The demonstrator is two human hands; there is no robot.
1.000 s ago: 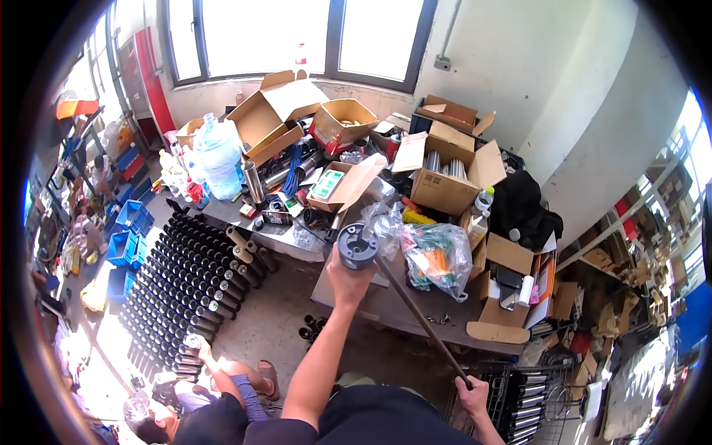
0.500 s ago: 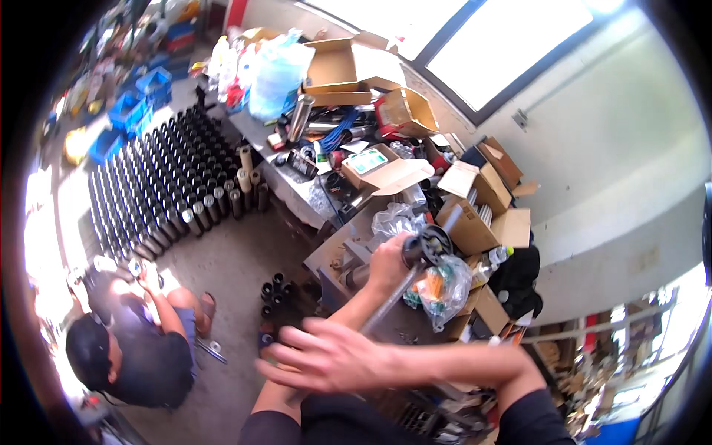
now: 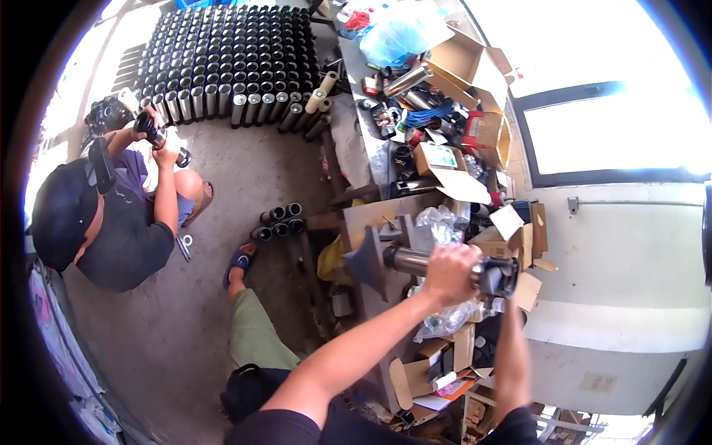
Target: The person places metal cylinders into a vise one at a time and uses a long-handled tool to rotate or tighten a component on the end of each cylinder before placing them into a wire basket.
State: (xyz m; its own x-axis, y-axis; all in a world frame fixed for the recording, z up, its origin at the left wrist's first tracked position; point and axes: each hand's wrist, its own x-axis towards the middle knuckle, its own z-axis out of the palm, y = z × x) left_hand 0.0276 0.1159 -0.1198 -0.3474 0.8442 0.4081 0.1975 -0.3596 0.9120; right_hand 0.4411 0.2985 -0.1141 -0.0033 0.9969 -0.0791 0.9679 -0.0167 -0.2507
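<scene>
A shiny metal cylinder (image 3: 412,261) lies level over the workbench (image 3: 363,215), one end at a grey metal vise (image 3: 368,263). My left hand (image 3: 452,274) is closed around the cylinder, near a dark ring-shaped fitting (image 3: 504,277) at its right end. My right hand (image 3: 510,310) is just below that fitting, blurred and partly behind it. Its fingers do not show clearly, nor whether it grips anything. Clear plastic bags (image 3: 449,320) lie below and behind the cylinder.
To the left a crouching co-worker (image 3: 126,222) holds a black cylinder (image 3: 150,130). Rows of black cylinders (image 3: 230,59) stand on the floor behind. Several short black tubes (image 3: 278,222) lie near my foot (image 3: 241,263). Cardboard boxes (image 3: 475,193) crowd the bench by the wall.
My view has swung, with the bench now further right. My right hand, earlier spread across my left forearm, has moved right to the fitting's end. The left hand still grips the cylinder.
</scene>
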